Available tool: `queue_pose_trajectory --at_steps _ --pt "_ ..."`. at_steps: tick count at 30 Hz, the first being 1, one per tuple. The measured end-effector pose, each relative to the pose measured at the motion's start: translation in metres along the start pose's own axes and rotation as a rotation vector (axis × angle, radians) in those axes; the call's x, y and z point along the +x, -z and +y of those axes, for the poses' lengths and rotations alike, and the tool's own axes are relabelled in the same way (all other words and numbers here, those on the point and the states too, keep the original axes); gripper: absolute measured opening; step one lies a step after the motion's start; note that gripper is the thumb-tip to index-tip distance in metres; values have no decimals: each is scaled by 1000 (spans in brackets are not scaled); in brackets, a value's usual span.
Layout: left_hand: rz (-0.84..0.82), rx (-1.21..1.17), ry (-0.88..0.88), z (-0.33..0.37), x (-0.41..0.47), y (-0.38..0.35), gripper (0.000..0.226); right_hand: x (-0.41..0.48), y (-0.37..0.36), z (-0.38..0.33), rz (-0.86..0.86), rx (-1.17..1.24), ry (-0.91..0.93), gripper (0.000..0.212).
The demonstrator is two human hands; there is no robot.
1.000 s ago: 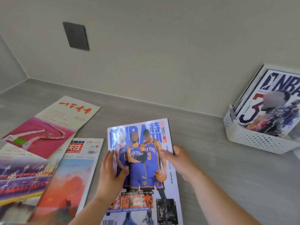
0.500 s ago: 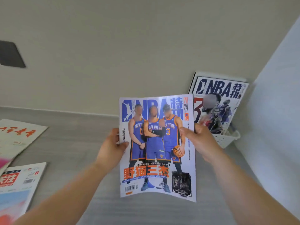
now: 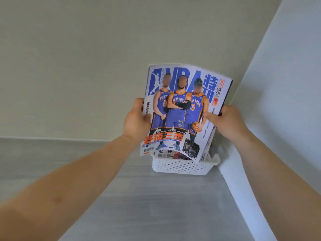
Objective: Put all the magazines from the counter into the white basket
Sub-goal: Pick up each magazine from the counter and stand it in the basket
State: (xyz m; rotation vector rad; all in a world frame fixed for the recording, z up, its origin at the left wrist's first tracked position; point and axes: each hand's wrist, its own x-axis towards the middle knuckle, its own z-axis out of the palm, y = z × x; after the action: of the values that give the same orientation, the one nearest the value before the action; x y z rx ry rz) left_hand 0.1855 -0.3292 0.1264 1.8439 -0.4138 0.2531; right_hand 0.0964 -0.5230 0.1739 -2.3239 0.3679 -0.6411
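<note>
I hold an NBA magazine (image 3: 182,112) with three players in blue jerseys on its cover, upright, its lower edge just above the rim of the white perforated basket (image 3: 182,166). My left hand (image 3: 137,120) grips its left edge, my right hand (image 3: 224,122) grips its right edge with the thumb on the cover. Behind the held magazine, the bottom of another magazine (image 3: 166,154) shows inside the basket; the rest of the basket's contents is hidden.
The basket stands on the grey counter (image 3: 139,197) in the corner, against the beige back wall (image 3: 86,66) and beside a white side panel (image 3: 286,101) on the right.
Both hands lifted the NBA magazine off the counter and carried it right, up to the basket. My view turned right, so the magazines on the left left the frame.
</note>
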Motion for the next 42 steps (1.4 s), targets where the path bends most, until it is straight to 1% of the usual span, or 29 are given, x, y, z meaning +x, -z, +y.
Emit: queue_pose_trajectory --at_steps 2,4,6,8,11,12,15,18,22,27,30,33,35,37,38,39,41,42 --pt "-5 -1 15 -1 9 -14 28 10 2 14 -47 79 -86 10" --pt "-16 -26 32 -2 15 -28 27 19 2 26 -21 148 -148 15" --pt "-18 -43 31 -4 19 -39 25 26 2 36 18 195 -158 19" --pt "-28 -55 29 -6 23 -49 23 30 2 46 42 248 -153 14" --pt "-56 -80 31 -9 28 -60 20 36 2 61 49 304 -189 13" --pt "-64 -87 31 -9 29 -63 21 38 2 65 51 309 -198 14" --pt "-76 -121 44 -10 33 -71 33 47 6 73 88 308 -206 16" --pt "-92 -147 103 -14 36 -77 37 52 8 81 98 296 -213 19" --pt "-116 -75 192 -37 30 -80 28 46 -11 96 4 280 -252 23" --pt "-153 33 256 -65 23 -81 25 36 -31 116 -30 325 -298 18" --pt "-135 87 244 -70 23 -84 24 40 -36 127 25 343 -333 17" --pt "-76 164 194 -71 20 -89 23 45 -39 133 217 333 -363 17" --pt "6 168 187 -73 18 -92 32 43 -43 133 299 277 -349 25" --pt "49 170 242 -77 18 -92 46 40 -49 134 291 243 -335 30" --pt "28 182 270 -80 19 -91 44 38 -53 135 269 244 -330 29" --pt "-9 206 280 -82 21 -90 38 36 -56 136 246 248 -326 28" --pt "-75 264 268 -84 23 -90 26 34 -59 137 213 242 -319 27" --pt "-91 284 266 -85 23 -89 25 33 -59 138 198 236 -318 27"
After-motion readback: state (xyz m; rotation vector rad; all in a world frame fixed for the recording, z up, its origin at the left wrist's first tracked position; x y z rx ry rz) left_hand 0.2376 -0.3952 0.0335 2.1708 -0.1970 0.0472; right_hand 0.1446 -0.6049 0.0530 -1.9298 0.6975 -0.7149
